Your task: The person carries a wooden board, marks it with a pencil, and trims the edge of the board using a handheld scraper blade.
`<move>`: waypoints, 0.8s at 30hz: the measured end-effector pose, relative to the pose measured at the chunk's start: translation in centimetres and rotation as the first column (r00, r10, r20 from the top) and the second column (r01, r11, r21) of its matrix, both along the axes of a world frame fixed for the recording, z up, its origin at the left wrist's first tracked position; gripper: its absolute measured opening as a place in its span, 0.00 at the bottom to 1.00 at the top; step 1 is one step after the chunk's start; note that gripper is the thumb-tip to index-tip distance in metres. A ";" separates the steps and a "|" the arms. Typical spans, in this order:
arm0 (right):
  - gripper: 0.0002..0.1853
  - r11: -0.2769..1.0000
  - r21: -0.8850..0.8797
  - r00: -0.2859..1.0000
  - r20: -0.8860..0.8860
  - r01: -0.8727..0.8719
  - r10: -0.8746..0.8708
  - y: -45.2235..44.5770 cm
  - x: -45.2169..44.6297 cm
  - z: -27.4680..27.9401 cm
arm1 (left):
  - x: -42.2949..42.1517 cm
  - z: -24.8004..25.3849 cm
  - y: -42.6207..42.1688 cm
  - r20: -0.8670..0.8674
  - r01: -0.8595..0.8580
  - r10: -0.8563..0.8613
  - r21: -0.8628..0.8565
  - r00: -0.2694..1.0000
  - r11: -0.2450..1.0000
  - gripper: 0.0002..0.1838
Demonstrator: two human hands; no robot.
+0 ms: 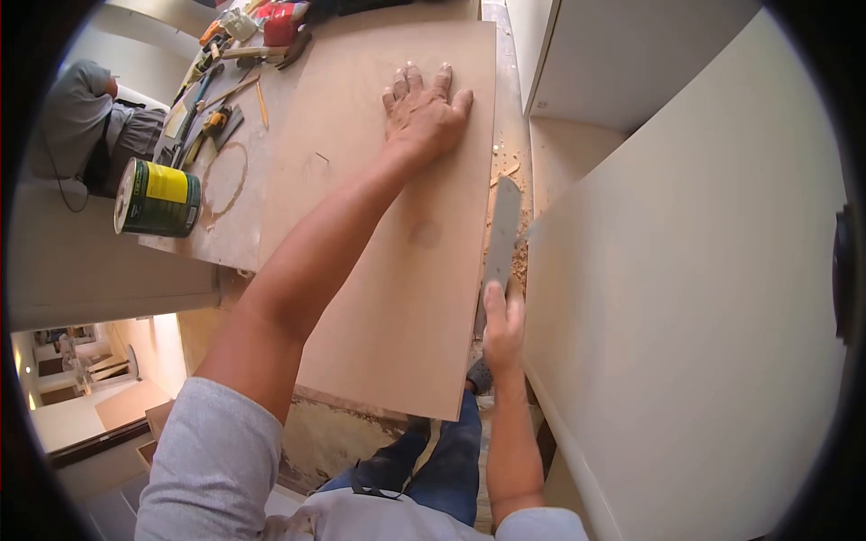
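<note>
My left hand point(422, 113) lies flat on the far part of a large light-brown wooden board point(388, 298), fingers spread and fingertips dusty. My right hand point(503, 329) is closed around the lower end of a long, flat grey metal blade point(505, 230) with a rounded tip. The blade points away from me beside the board's right edge. Whether its edge touches the wood I cannot tell, and its handle is hidden in my fist.
Wood shavings point(520, 261) lie right of the board. A large pale panel point(686, 270) stands close on the right. On the bench point(236, 203) at left are a green-and-yellow can point(162, 198), a pencil point(262, 104), a hammer point(293, 52) and other tools. Another person point(77, 126) is at far left.
</note>
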State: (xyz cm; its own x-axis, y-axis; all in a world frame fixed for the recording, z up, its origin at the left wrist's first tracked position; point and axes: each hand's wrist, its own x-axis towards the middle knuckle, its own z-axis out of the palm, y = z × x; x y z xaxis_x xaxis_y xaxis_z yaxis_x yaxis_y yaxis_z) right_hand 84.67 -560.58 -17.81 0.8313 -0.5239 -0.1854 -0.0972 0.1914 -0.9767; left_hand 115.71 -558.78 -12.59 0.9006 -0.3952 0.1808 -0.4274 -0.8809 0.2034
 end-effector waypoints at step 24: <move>0.22 0.987 -0.154 0.997 -0.064 -0.053 0.043 -3.9 8.2 2.2 | 0.2 -0.3 -0.1 0.007 -0.003 0.003 -0.008 1.000 1.000 0.39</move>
State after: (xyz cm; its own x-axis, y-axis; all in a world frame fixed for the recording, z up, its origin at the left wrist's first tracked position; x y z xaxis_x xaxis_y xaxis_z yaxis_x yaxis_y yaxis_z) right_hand 92.84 -564.47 -15.59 0.8459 -0.5101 -0.1557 -0.1624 0.0317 -0.9862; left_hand 115.90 -558.90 -12.88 0.9007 -0.3909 0.1898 -0.4259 -0.8807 0.2073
